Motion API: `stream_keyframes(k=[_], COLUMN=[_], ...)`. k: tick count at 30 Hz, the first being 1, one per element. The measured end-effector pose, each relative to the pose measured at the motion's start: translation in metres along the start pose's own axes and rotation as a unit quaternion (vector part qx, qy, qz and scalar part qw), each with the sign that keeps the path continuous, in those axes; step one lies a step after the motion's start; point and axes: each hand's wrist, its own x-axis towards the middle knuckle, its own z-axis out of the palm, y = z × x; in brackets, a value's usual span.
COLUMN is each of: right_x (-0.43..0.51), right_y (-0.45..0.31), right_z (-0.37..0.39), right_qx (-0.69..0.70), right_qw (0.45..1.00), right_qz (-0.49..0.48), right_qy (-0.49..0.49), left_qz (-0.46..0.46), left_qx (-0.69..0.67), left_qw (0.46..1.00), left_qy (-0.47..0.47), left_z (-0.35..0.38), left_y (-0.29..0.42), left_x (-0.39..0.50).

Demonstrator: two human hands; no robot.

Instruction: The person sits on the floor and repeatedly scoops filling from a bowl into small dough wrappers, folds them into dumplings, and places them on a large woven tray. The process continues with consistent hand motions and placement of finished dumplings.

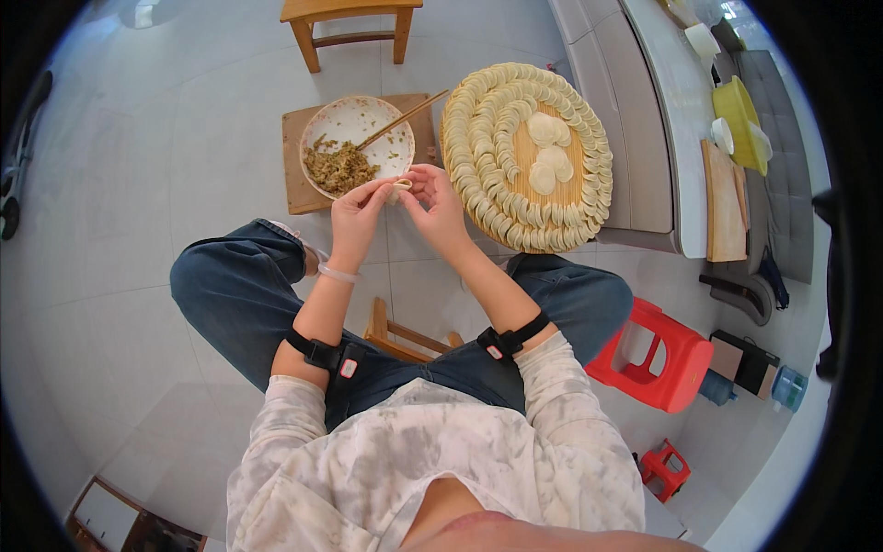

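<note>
Between the fingertips of my left hand (359,217) and my right hand (440,210) is a small folded dumpling (399,189), pinched from both sides. Just beyond them, a patterned white bowl (397,110) stands on a low wooden stool (293,148). Chopped filling (339,168) lies in the bowl's near left part, and a pair of chopsticks (407,117) leans from it over the rim. To the right, a round woven tray (529,148) carries rings of folded dumplings (483,138), with several flat round wrappers (542,178) in its middle.
A wooden stool (352,10) stands beyond the bowl. Right of the tray runs a cabinet (631,124) with a light top, near a yellow-green basin (738,117) and a wooden board (724,207). A red plastic stool (655,359) is by my right knee.
</note>
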Motion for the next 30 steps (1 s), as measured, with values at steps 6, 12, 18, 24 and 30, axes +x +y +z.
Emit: stream_keyframes(k=[6, 12, 18, 24, 30], right_x=[0.002, 0.008, 0.014, 0.015, 0.015], right_y=[-0.008, -0.016, -0.015, -0.012, -0.013], right_z=[-0.002, -0.010, -0.019, -0.015, -0.021], right_qx=[-0.120, -0.165, -0.079, 0.062, -0.131], right_qw=[0.988, 0.980, 0.997, 0.995, 0.987], right_qz=[-0.094, -0.106, 0.009, 0.068, -0.071], right_qy=[0.016, -0.033, -0.026, -0.024, -0.061], left_qz=[0.004, 0.001, -0.001, -0.019, -0.019], left_qx=[-0.064, -0.056, -0.057, -0.050, -0.078], left_qw=[0.998, 0.998, 0.998, 0.998, 0.996], left_qy=[0.012, -0.008, -0.010, -0.021, -0.028], left_z=[0.002, 0.001, 0.003, 0.000, 0.001], left_y=[-0.004, -0.002, 0.000, -0.006, -0.006], left_x=[-0.001, 0.000, -0.001, 0.001, 0.000])
